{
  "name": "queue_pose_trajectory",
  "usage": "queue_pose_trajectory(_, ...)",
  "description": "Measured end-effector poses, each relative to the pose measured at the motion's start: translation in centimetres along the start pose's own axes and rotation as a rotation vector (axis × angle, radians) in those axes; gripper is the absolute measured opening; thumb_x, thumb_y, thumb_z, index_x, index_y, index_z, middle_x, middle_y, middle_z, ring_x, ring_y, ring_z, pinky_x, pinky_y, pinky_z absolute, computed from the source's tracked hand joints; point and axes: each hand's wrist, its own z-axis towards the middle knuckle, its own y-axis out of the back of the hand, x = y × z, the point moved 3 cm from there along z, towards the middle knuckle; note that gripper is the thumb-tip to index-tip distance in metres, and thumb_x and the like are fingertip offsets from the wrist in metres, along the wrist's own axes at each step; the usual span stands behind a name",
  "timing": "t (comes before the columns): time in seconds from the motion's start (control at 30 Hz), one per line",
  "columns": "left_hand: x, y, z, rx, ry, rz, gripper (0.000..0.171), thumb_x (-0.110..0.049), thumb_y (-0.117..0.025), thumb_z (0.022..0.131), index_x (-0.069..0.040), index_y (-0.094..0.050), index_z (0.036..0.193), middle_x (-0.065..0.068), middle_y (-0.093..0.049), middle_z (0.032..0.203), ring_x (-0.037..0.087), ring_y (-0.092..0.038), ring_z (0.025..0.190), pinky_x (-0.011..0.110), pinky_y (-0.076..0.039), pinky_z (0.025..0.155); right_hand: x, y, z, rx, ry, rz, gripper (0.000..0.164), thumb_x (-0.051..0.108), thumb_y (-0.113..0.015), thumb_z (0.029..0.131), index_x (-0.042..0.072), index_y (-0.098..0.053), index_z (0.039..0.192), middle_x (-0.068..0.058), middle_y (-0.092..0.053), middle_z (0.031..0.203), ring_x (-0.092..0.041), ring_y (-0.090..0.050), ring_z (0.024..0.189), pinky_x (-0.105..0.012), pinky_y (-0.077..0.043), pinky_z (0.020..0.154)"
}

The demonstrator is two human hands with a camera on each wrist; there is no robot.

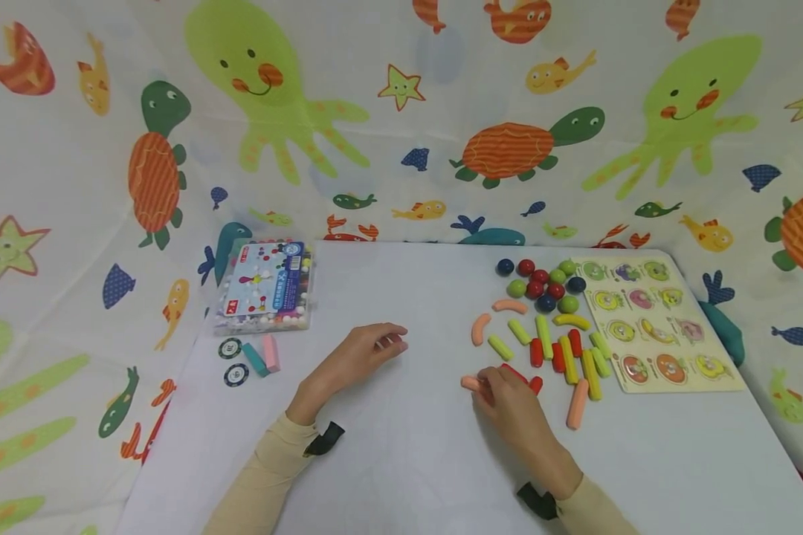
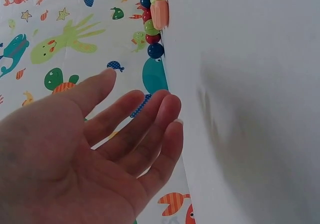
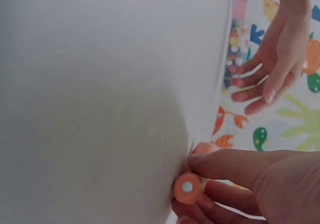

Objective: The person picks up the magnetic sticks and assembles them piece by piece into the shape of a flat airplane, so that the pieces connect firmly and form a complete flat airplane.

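My right hand (image 1: 517, 412) pinches a short salmon-coloured rod (image 1: 471, 383) between thumb and fingers, low over the white table. In the right wrist view that rod (image 3: 188, 187) shows its round end with a white dot in the middle. Red rods lie just beyond the hand, partly hidden by it. My left hand (image 1: 363, 355) is held over the middle of the table with loosely bent fingers and nothing in them. The left wrist view shows the palm of this hand (image 2: 120, 149), with its shadow on the table. Two curved salmon rods (image 1: 479, 328) lie ahead of the right hand.
Several green, yellow and red rods (image 1: 570, 359) lie right of centre, below a cluster of coloured balls (image 1: 537, 288). A fruit picture board (image 1: 682, 343) is at the right. On the left are a clear box (image 1: 264, 286), two chips (image 1: 236, 374), and teal and pink blocks (image 1: 271, 352).
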Motion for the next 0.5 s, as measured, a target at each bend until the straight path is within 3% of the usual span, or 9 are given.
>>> queue_pose_trajectory(0.23, 0.3, 0.2, -0.1, -0.012, 0.016, 0.012, 0.038, -0.028, -0.063, 0.102, -0.006, -0.064, 0.133, 0.001, -0.071, 0.111, 0.013, -0.063, 0.099, 0.034, -0.056, 0.091, 2.0, -1.4, 2.4, -0.093, 0.214, -0.037, 0.026, 0.012, -0.089, 0.077, 0.006, -0.073, 0.096, -0.003, -0.067, 0.082, -0.017, -0.062, 0.073, -0.029, -0.056, 0.066)
queue_pose_trajectory(0.5, 0.6, 0.9, -0.1, -0.047, 0.019, 0.011, 0.038, -0.026, -0.066, 0.1, -0.003, -0.065, 0.13, 0.006, -0.071, 0.118, 0.017, -0.065, 0.103, 0.039, -0.056, 0.093, 5.0, -3.0, 7.0, -0.094, 0.406, -0.033, 0.019, 0.011, -0.082, 0.085, 0.006, -0.074, 0.101, -0.005, -0.073, 0.094, -0.021, -0.068, 0.084, -0.035, -0.057, 0.076)
